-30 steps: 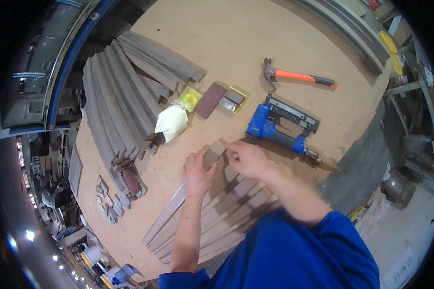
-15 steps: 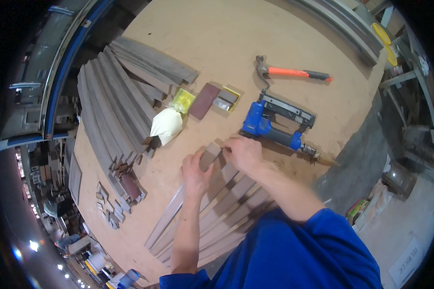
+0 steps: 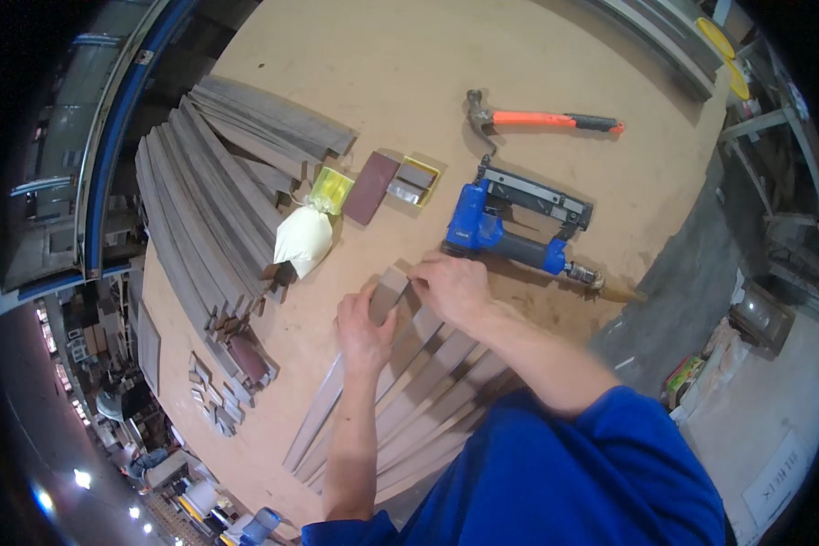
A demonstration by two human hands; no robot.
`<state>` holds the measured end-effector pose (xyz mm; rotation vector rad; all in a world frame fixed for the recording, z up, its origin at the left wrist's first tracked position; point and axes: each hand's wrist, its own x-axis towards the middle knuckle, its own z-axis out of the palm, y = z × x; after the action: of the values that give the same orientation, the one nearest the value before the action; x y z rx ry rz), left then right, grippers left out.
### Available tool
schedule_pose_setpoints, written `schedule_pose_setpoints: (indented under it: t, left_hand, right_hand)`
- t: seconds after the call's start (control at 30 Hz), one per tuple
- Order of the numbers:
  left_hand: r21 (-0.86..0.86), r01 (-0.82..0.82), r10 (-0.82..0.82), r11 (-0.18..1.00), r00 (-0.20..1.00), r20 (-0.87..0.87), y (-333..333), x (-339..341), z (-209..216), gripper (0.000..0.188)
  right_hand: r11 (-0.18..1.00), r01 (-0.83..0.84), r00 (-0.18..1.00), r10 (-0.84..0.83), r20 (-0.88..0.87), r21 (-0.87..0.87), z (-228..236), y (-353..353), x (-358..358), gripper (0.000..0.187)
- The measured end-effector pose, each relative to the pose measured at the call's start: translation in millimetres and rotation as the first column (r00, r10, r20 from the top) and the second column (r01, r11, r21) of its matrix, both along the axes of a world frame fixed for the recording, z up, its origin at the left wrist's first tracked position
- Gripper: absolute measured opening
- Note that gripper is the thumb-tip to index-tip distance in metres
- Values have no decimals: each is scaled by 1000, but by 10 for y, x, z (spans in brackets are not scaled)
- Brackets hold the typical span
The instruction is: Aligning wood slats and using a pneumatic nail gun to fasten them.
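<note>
My left hand (image 3: 365, 335) is closed around a grey-brown wooden strip (image 3: 389, 293), with thumb and fingers on its two sides near the far end. At that end my right hand (image 3: 455, 288) is bent into a pinch against the strip's right edge. Whatever lies between those right fingertips is too small to make out. Several more wooden strips (image 3: 435, 364) fan out under my forearms toward my body. Just beyond my right hand, a blue and black air nailer (image 3: 505, 227) lies on its side on the tan tabletop (image 3: 355, 55).
A claw hammer (image 3: 555, 120) lies beyond the nailer. Left of it are a dark red sanding block (image 3: 370, 188), a small yellow box (image 3: 414, 181) and a tied white bag (image 3: 302, 240). Long strips (image 3: 200, 200) are stacked at left, near small offcuts (image 3: 211, 396).
The view has shifted slightly, so the tabletop things sit a little differently in the picture. Both hands stay at the far end of the strip, with nearly the same hold.
</note>
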<state>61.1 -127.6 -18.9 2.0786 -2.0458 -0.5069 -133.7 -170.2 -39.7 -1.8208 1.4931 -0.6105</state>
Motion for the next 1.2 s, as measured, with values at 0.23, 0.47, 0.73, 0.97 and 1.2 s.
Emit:
schedule_pose_setpoints:
  t: [0.23, 0.47, 0.73, 0.97, 1.2]
  left_hand:
    - [-77, 23, -21, 997, 999, 33, 5, -24, 21, 49]
    - [-86, -12, 15, 996, 999, 33, 58, -7, 105, 51]
    - [-88, -63, 60, 994, 997, -41, 74, 15, 21, 52]
    - [-138, -43, 37, 989, 998, -49, 146, 51, -104, 50]
    - [-162, -55, 45, 985, 997, -65, 156, 78, -103, 49]
  right_hand:
    - [999, -35, 999, 35, 36, 6, 30, 20, -61, 12]
    - [984, 63, 975, -25, 221, -167, 399, 79, -663, 32]
    - [995, -48, 966, 25, -256, -86, 377, -202, -968, 98]
    - [964, -232, 967, 243, -73, 129, 729, -607, -1031, 91]
    - [697, -305, 930, 72, 360, 649, 1415, -745, -458, 60]
